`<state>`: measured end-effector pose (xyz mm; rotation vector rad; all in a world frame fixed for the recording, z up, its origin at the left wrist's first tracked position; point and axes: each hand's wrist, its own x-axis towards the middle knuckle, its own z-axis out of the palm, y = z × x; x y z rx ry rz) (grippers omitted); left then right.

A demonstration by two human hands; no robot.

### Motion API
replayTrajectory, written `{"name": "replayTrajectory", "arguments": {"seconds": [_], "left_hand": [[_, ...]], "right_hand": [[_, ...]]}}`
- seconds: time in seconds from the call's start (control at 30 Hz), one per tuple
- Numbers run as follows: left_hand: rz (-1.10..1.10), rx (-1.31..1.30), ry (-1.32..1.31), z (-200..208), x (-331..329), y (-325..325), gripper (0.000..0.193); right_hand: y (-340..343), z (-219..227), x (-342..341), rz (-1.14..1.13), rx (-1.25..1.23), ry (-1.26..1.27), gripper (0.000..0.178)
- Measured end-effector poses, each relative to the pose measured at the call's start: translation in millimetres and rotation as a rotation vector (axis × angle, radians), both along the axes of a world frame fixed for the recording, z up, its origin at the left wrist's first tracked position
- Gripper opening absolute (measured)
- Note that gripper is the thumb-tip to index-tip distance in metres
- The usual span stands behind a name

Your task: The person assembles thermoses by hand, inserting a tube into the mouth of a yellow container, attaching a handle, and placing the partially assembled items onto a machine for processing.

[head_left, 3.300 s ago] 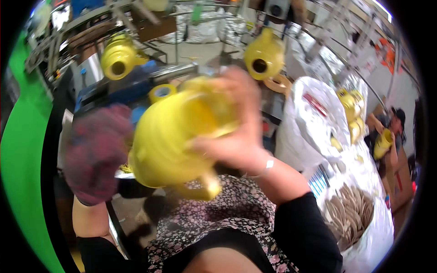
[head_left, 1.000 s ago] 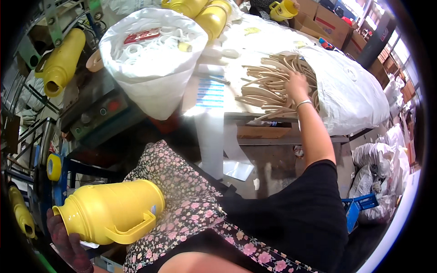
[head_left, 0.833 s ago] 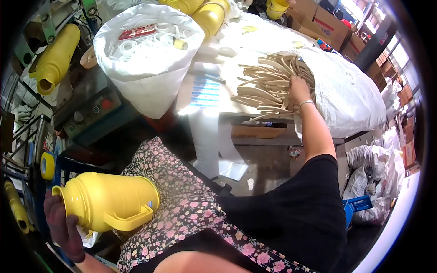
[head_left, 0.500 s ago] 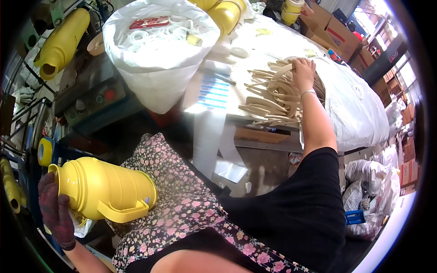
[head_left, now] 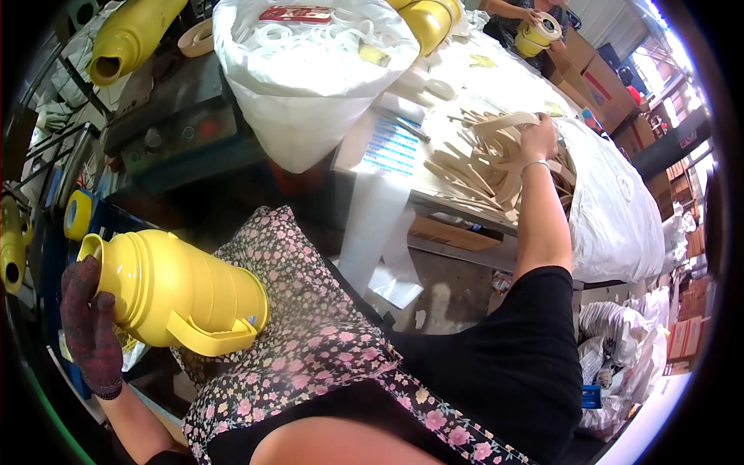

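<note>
My left hand (head_left: 91, 329), in a dark red and grey glove, grips the open mouth of a yellow thermos jug casing (head_left: 205, 291). The casing lies on its side against my flowered apron (head_left: 310, 306), its handle facing down. At the far right of the table my bare right hand (head_left: 538, 141) is closed on a flat beige ring (head_left: 502, 124), held up at the top of a heap of similar beige rings (head_left: 477, 174). That heap spills from a white sack (head_left: 616, 213) lying on its side.
A white sack (head_left: 298, 101) of white rings stands left of the heap, by a machine with buttons (head_left: 174, 136). A metal rod (head_left: 411, 128) lies on the table. More yellow casings (head_left: 132, 39) are at the back left. Across the table a person holds a yellow casing (head_left: 535, 39).
My right hand has closed on a beige ring and raised it slightly from the heap. The view has shifted. My left hand still grips the jug casing.
</note>
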<state>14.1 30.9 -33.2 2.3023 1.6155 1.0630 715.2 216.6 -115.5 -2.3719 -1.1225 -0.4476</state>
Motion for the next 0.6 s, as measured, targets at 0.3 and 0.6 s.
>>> {"name": "replayTrajectory", "arguments": {"seconds": [0.3, 0.6], "left_hand": [[-0.12, 0.124, -0.16, -9, 3, -9, 0.033], [-0.25, 0.337, 0.078, 10, 49, 3, 0.03]], "right_hand": [[33, 35, -28, 0.399, 0.356, 0.329, 0.022], [-17, 38, -398, 0.877, 0.335, 1.793, 0.018]]}}
